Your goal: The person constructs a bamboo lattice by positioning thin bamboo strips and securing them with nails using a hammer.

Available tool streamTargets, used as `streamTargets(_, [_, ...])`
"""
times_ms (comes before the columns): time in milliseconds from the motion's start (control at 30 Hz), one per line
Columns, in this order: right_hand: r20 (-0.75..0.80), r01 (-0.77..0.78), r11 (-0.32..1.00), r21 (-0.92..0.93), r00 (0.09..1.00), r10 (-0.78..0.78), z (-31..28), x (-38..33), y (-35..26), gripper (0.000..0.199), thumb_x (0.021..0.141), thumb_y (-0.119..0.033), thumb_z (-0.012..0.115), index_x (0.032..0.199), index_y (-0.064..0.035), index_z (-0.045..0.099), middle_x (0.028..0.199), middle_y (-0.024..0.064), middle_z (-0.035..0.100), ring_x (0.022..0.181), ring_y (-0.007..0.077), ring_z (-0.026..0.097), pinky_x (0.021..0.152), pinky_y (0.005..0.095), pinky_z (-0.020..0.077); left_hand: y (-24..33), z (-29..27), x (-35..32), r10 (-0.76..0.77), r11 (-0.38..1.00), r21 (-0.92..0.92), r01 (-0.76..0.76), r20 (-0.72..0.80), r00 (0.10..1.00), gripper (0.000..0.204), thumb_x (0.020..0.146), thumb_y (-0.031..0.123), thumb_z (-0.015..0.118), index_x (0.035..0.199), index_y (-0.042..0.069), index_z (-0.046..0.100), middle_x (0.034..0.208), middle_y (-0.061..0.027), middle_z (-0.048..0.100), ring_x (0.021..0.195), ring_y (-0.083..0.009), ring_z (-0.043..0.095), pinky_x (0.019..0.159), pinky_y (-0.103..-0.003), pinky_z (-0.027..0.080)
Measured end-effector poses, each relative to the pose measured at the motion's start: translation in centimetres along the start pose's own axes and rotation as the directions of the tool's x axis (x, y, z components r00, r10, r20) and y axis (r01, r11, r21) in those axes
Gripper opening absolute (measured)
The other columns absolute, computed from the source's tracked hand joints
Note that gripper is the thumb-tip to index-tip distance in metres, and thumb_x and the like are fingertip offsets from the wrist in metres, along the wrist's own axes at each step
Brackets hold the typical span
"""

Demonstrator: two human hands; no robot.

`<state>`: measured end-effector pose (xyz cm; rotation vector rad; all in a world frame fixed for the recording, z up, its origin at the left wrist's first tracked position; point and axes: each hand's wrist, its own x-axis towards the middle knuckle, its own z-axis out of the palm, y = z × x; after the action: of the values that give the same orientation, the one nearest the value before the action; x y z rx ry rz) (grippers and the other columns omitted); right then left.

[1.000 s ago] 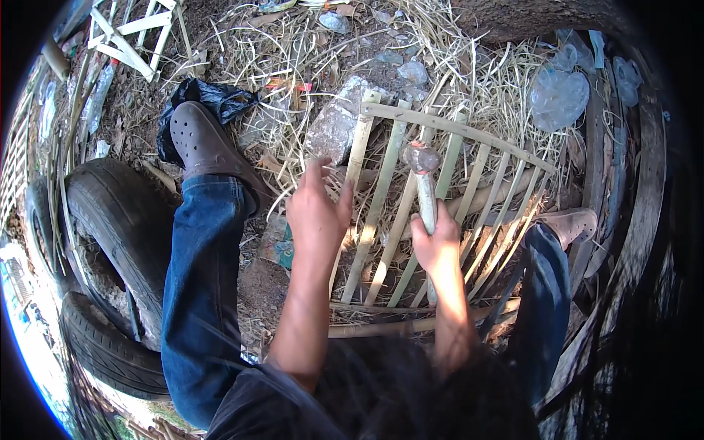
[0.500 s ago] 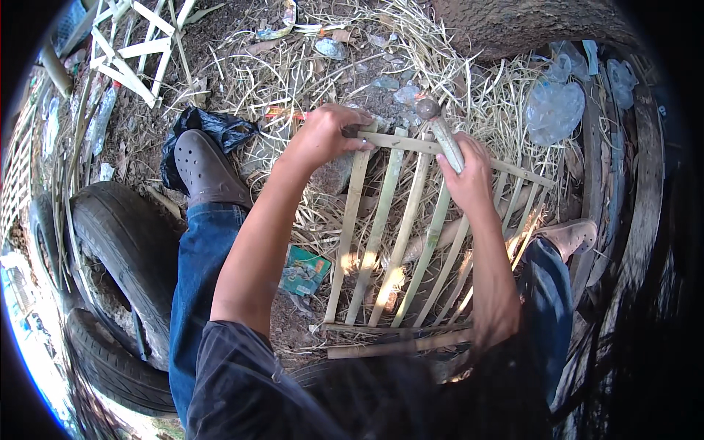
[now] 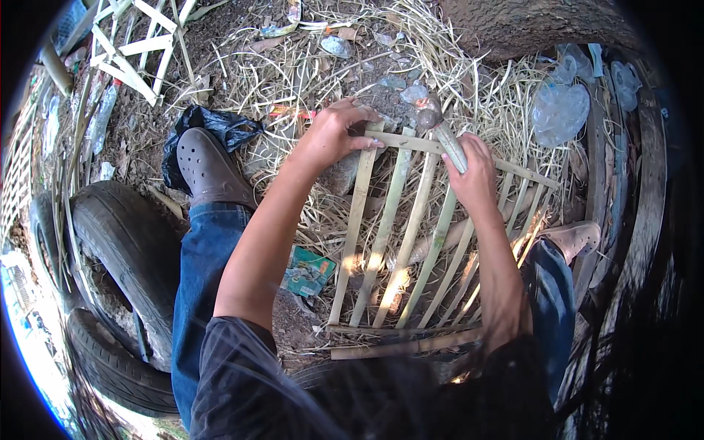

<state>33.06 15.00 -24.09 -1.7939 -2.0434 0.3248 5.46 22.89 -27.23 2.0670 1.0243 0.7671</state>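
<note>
A slatted bamboo frame [image 3: 413, 238] lies between my legs, its several upright strips joined by a crossbar at the far end and another at the near end. My left hand [image 3: 342, 134] pinches the left end of the far crossbar, where it meets the first upright strip. In my right hand [image 3: 474, 173] is a hammer [image 3: 452, 147], gripped by its pale handle. Its rounded, brownish head points away from me, just beyond the crossbar. My right fingers lie close to the crossbar; whether they touch it I cannot tell.
Dry bamboo shavings [image 3: 308, 77] cover the ground. Old tyres [image 3: 121, 246] lie at left, near a black plastic bag [image 3: 227, 130]. A trunk [image 3: 543, 28] stands at the far right, near clear plastic bags [image 3: 561, 114]. Another strip lattice [image 3: 147, 48] sits at the far left.
The whole view has shifted slightly. My left hand still holds the crossbar's end, with its fingers a little more spread, and the hammer stays in my right hand above the crossbar.
</note>
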Motion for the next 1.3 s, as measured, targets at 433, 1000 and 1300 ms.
streamTargets(433, [0.006, -0.008, 1.000, -0.028, 1.000, 0.008, 0.6, 0.2, -0.2, 0.026, 0.078, -0.013, 0.070, 0.099, -0.0002, 0.062, 0.106, 0.0170, 0.064, 0.111, 0.0342, 0.057, 0.096, 0.0443, 0.0446, -0.6, 0.9, -1.1, 0.004, 0.997, -0.080, -0.016, -0.138, 0.990, 0.039, 0.070, 0.026, 0.082, 0.100, 0.004, 0.071, 0.101, -0.0128, 0.071, 0.096, -0.0348, 0.066, 0.098, -0.042, 0.047])
streamTargets(1000, [0.048, 0.059, 0.998, 0.023, 0.997, -0.060, -0.6, 0.3, 0.1, 0.024, 0.077, -0.010, 0.071, 0.096, 0.0022, 0.062, 0.101, 0.0183, 0.063, 0.108, 0.0370, 0.055, 0.094, 0.0450, 0.0439, -0.2, 0.7, -0.6, 0.058, 0.990, 0.133, -0.048, -0.067, 0.996, 0.051, 0.061, 0.031, 0.084, 0.108, 0.013, 0.073, 0.106, -0.0030, 0.069, 0.094, -0.0270, 0.053, 0.090, -0.040, 0.044])
streamTargets(1300, [0.048, 0.046, 0.999, 0.014, 0.998, -0.047, 0.5, 0.1, 0.8, 0.024, 0.079, -0.010, 0.070, 0.097, 0.0026, 0.061, 0.102, 0.0180, 0.061, 0.107, 0.0360, 0.054, 0.095, 0.0447, 0.0419, -0.9, 0.8, -0.7, 0.025, 0.999, 0.034, -0.022, -0.073, 0.997, 0.052, 0.057, 0.029, 0.088, 0.105, 0.011, 0.073, 0.101, -0.0080, 0.069, 0.109, -0.0294, 0.055, 0.094, -0.042, 0.047])
